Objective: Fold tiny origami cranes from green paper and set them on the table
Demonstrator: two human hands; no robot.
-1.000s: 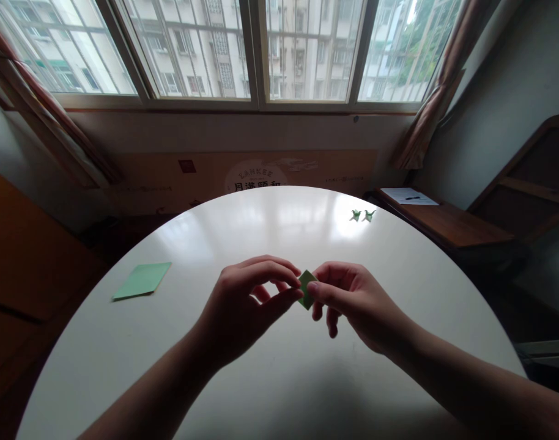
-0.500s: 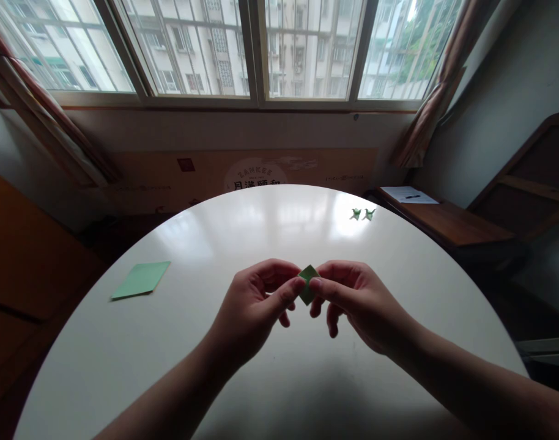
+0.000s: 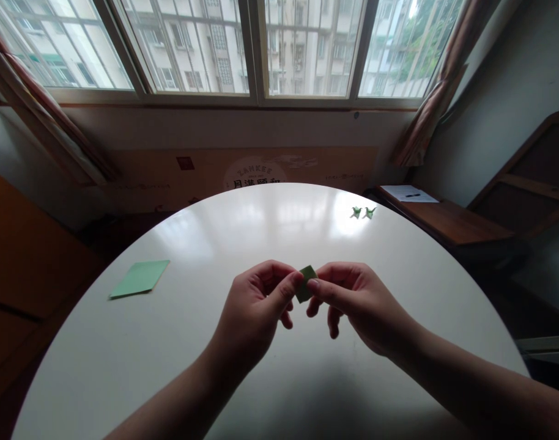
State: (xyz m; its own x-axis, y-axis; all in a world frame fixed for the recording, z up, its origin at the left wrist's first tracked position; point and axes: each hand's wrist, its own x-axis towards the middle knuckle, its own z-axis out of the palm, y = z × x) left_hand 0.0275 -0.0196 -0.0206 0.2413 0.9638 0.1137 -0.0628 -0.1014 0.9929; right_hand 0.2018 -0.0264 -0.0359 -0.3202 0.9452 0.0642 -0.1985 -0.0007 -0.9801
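A small folded green paper (image 3: 306, 289), roughly diamond-shaped, is held up above the white round table (image 3: 279, 238). My left hand (image 3: 260, 305) pinches its left corner between thumb and forefinger. On the opposite side, the thumb and forefinger of my right hand (image 3: 353, 296) grip the same paper, while the other fingers hang loosely curled. Farther off to the left lies a stack of flat green paper squares (image 3: 140, 278). Two small folded green paper figures, a left one (image 3: 356, 212) and a right one (image 3: 370, 212), stand near the table's far right edge.
Beyond the table's right edge stands a brown wooden side table (image 3: 463, 217) with white paper (image 3: 408, 194) and a pen on it. A long printed box (image 3: 334, 165) rests below the window. An orange-brown cabinet (image 3: 27, 256) is at the left.
The folded green paper has tilted slightly and shifted a little left between my fingers. Both hands keep their pinch on it.
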